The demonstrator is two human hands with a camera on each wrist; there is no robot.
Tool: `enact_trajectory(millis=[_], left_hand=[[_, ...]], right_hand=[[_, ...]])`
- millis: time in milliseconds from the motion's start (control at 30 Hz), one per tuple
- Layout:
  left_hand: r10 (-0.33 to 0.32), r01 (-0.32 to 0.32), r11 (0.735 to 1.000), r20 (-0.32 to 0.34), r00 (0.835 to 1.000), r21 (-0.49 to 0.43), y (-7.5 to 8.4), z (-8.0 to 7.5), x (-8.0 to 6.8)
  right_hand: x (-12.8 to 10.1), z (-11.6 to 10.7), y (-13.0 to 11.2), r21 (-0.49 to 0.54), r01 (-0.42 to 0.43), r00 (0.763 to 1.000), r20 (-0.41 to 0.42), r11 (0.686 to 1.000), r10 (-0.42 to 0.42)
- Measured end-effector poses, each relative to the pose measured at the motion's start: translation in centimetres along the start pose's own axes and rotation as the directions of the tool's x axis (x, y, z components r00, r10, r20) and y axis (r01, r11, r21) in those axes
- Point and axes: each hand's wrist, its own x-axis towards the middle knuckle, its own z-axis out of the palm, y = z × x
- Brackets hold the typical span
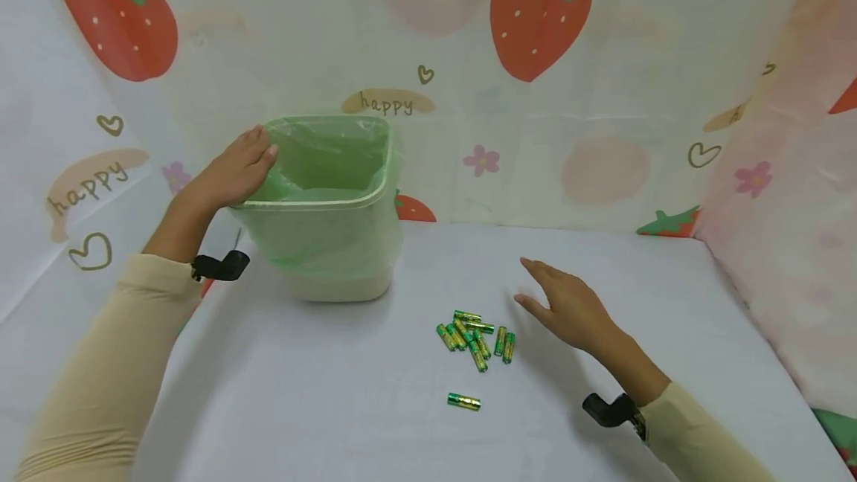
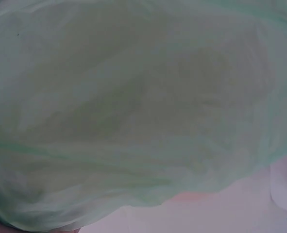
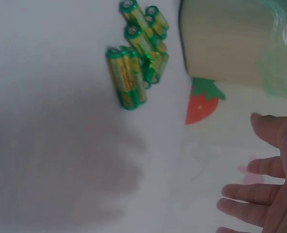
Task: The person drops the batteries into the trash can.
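A pale trash bin [image 1: 341, 288] lined with a thin green plastic bag [image 1: 321, 236] stands upright at the left back. My left hand [image 1: 234, 169] grips its left rim over the bag; the left wrist view is filled by the bag's outer side [image 2: 143, 107]. Several green-and-gold batteries [image 1: 477, 352] lie in a loose heap right of the bin. One single battery [image 1: 464, 402] lies apart, nearer to me. With fingers spread and holding nothing, my right hand [image 1: 569, 311] hovers right of the heap, also seen at the edge of the right wrist view.
A white cloth [image 1: 348, 407] covers the table. Behind it hangs a curtain [image 1: 522, 192] printed with strawberries, hearts and flowers, and another printed sheet [image 1: 797, 259] closes off the right side.
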Motion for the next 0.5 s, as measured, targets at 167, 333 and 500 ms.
enact_trajectory(millis=[167,333,500], left_hand=[[-0.001,0.001,1.000,-0.025,1.000,0.005,0.1,0.0,0.1],[-0.005,0.005,1.000,-0.033,0.999,0.001,0.1,0.0,0.0],[-0.015,0.014,1.000,-0.037,0.999,-0.019,0.0,0.2,-0.1]], right_hand=[[-0.8,1.0,-0.2,0.030,-0.016,1.000,0.001,0.999,0.016],[-1.2,2.0,-0.3,0.060,-0.018,1.000,0.010,0.998,0.018],[-1.7,3.1,-0.6,0.082,-0.075,0.997,0.025,0.994,0.074]])
